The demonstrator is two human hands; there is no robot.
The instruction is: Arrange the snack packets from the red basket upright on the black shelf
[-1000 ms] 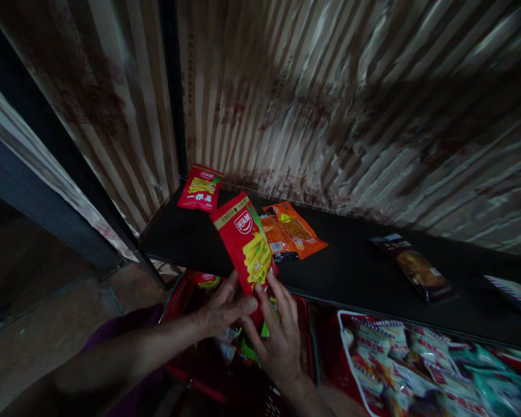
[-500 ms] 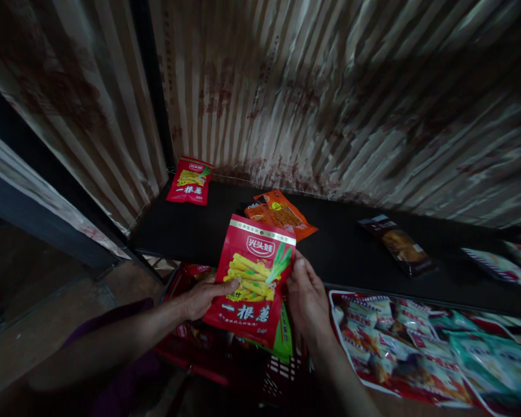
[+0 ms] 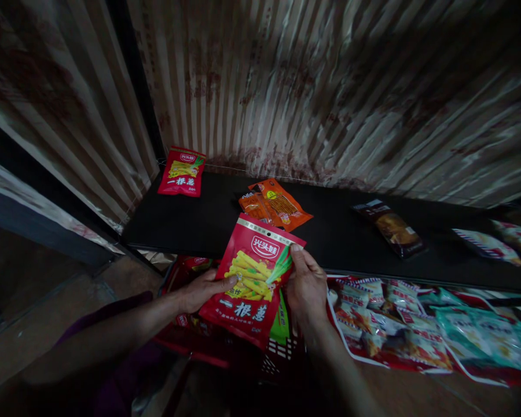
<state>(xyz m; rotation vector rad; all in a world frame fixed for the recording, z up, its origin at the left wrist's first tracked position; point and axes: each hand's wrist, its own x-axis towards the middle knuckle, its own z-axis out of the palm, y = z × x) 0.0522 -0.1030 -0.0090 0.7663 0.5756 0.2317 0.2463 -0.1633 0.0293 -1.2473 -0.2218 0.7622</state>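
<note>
A red snack bag [image 3: 249, 278] with yellow sticks and a green onion printed on it is held up between both hands, tilted slightly. My left hand [image 3: 202, 292] grips its left edge, thumb across the front. On the opposite side my right hand [image 3: 306, 284] pinches the upper right corner, thumb on the front. Underneath is a red basket [image 3: 226, 356] with more packets in it, among them a green packet [image 3: 281, 321] partly hidden by the bag. Behind the bag, orange snack packets [image 3: 282, 205] lie on a black shelf [image 3: 330, 231].
A matching red bag [image 3: 182, 172] leans at the shelf's back left corner. Farther right lie a dark brown packet [image 3: 388, 227] and striped packets [image 3: 488, 246]. Below the shelf's front edge, boxes hold white-red packets [image 3: 386, 321] and teal packets [image 3: 486, 336]. A black post [image 3: 136, 81] rises at the left.
My right hand has shifted up to the bag's top right corner, and the bag has turned a little clockwise. The view has moved slightly, so the shelf sits higher and more left.
</note>
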